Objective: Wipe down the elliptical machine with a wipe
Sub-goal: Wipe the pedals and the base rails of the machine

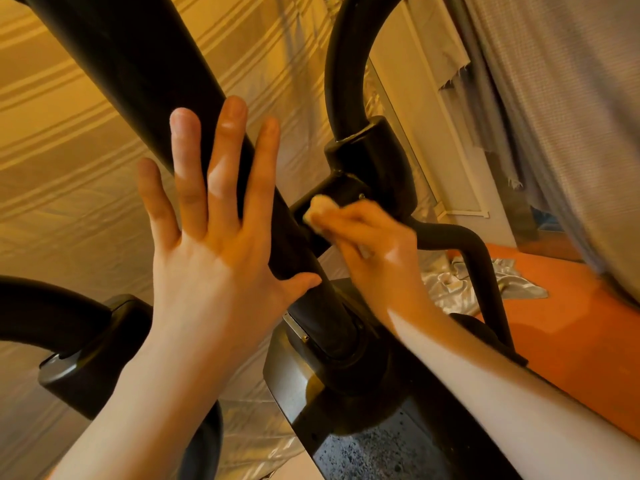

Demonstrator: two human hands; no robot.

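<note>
My left hand lies spread flat against the elliptical's black post, while my right hand pinches a crumpled wipe onto the crossbar joint just right of it.

The left hand is raised with its back to the camera, four fingers straight and spread, thumb stretched out to the side, forearm rising from the lower left. The right hand reaches in from the lower right, forearm bare, its fingers curled and pinching a small pale wad at their tips.
</note>
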